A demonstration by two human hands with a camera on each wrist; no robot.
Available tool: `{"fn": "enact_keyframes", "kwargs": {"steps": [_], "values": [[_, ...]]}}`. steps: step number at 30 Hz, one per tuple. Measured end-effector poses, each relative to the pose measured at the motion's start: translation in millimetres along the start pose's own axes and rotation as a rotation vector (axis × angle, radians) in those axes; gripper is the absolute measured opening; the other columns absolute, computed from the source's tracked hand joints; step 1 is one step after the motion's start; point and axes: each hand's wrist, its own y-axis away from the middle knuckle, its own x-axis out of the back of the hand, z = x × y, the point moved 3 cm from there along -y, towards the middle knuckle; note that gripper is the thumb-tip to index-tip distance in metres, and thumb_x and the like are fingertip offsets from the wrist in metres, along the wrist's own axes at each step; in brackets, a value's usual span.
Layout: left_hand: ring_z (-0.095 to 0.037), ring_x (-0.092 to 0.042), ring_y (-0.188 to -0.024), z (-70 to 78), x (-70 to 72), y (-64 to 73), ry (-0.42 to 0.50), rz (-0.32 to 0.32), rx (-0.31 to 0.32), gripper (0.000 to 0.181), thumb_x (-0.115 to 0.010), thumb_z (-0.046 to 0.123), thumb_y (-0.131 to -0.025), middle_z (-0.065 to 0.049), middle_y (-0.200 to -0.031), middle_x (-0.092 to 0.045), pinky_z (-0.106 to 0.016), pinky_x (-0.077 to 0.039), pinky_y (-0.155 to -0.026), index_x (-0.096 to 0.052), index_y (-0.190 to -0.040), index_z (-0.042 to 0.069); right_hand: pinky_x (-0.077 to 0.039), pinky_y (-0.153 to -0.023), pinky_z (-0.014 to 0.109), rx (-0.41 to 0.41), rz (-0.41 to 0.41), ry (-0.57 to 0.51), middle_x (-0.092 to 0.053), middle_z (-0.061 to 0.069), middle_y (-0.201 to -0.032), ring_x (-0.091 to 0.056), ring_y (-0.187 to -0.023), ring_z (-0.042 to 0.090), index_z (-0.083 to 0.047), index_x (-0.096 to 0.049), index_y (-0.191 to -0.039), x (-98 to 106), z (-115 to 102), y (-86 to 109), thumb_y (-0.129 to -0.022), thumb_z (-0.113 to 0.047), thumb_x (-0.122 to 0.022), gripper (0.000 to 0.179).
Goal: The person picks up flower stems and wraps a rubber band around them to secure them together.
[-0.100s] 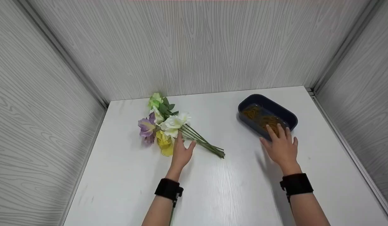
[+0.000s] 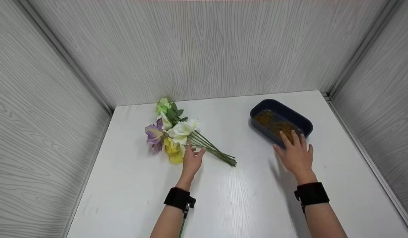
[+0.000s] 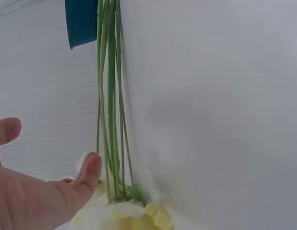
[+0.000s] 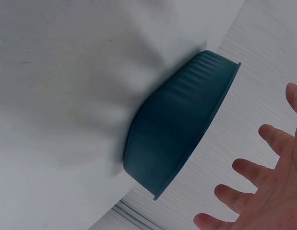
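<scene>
A bunch of artificial flowers (image 2: 180, 133) lies on the table, with white, purple, yellow and pale green heads to the left. Its green stems (image 2: 220, 154) point towards the near right. Just below the white bloom is my left hand (image 2: 192, 162), thumb and fingers apart beside the stems (image 3: 112, 96); it grips nothing. My right hand (image 2: 297, 157) hovers with spread fingers over the near right rim of a dark blue oblong container (image 2: 261, 128). In the right wrist view the fingers are apart from the container (image 4: 174, 127). Inside it lie thin brownish strands (image 2: 284, 128), too small to identify.
The white table (image 2: 230, 198) is bounded by a grey wood-grain panel (image 2: 204, 49) at the back and similar panels on the left and right. Each wrist wears a black band (image 2: 312, 193). A thin green stem (image 2: 182, 228) shows beside the left forearm.
My left hand has drawn back slightly towards me and its fingers are a little more bent. The right hand, flowers and container look unmoved.
</scene>
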Motion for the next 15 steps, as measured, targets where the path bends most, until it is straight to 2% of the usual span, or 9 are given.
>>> {"fn": "enact_keyframes", "kwargs": {"steps": [3, 6, 11, 15], "values": [[-0.036, -0.051, -0.121, -6.1, -5.4, -4.2, 0.172, 0.008, 0.153, 0.075, -0.059, 0.029, -0.097, -0.026, -0.131, -0.049, -0.046, -0.040, -0.100, -0.020, -0.150, -0.007, -0.014, -0.101, 0.074, -0.001, -0.001, 0.004, -0.022, 0.025, -0.155, -0.015, -0.140, 0.051, -0.018, -0.034, -0.152, -0.2, 0.3, -0.7, -0.099, -0.058, -0.045, 0.068], [-0.037, -0.049, -0.124, -10.6, -8.7, -10.2, 0.386, -0.003, 0.248, 0.073, -0.056, 0.025, -0.097, -0.029, -0.131, -0.047, -0.043, -0.037, -0.104, -0.019, -0.149, -0.010, -0.014, -0.101, 0.073, -0.003, 0.000, 0.006, -0.023, 0.025, -0.155, -0.015, -0.140, 0.051, -0.017, -0.035, -0.152, -0.4, 0.9, -1.1, -0.098, -0.057, -0.046, 0.068], [-0.040, -0.038, -0.134, -20.2, -12.7, -22.4, 0.794, -0.024, 0.356, 0.064, -0.049, 0.018, -0.100, -0.034, -0.141, -0.035, -0.041, -0.030, -0.110, -0.017, -0.147, -0.010, -0.013, -0.102, 0.073, -0.008, -0.020, 0.003, -0.021, 0.025, -0.155, -0.014, -0.141, 0.051, -0.018, -0.033, -0.153, -1.7, 2.1, -1.3, -0.099, -0.058, -0.045, 0.068], [-0.041, -0.030, -0.139, -25.2, -16.4, -31.9, 1.019, -0.008, 0.395, 0.069, -0.045, 0.016, -0.101, -0.034, -0.148, -0.026, -0.041, -0.026, -0.113, -0.004, -0.150, -0.009, -0.012, -0.102, 0.073, -0.013, -0.038, 0.001, -0.019, 0.025, -0.156, -0.012, -0.141, 0.050, -0.019, -0.031, -0.154, -3.2, 2.9, -1.3, -0.098, -0.060, -0.042, 0.070]]}}
